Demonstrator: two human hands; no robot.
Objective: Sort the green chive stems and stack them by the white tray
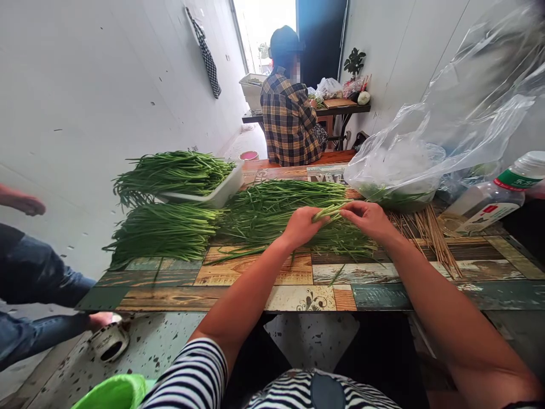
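My left hand (303,226) is closed around a small bunch of garlic chives (328,212), whose pale stem ends point right. At those ends, the thumb and fingers of my right hand (369,220) are pinched on the stems. Under and behind both hands spreads a loose heap of chives (272,200) with scattered bits. A neat pile of chives (168,232) lies to the left on the table. Behind it, more chives (179,170) fill a white tray (225,190). Thin wooden skewers (438,241) lie to the right of my right hand.
A clear plastic bag (395,153) and a plastic bottle (498,193) stand on the right of the patchwork wood table (255,271). A person in a plaid shirt (285,116) sits beyond it. Another person's legs (42,295) are at left. A green bucket (113,392) stands below.
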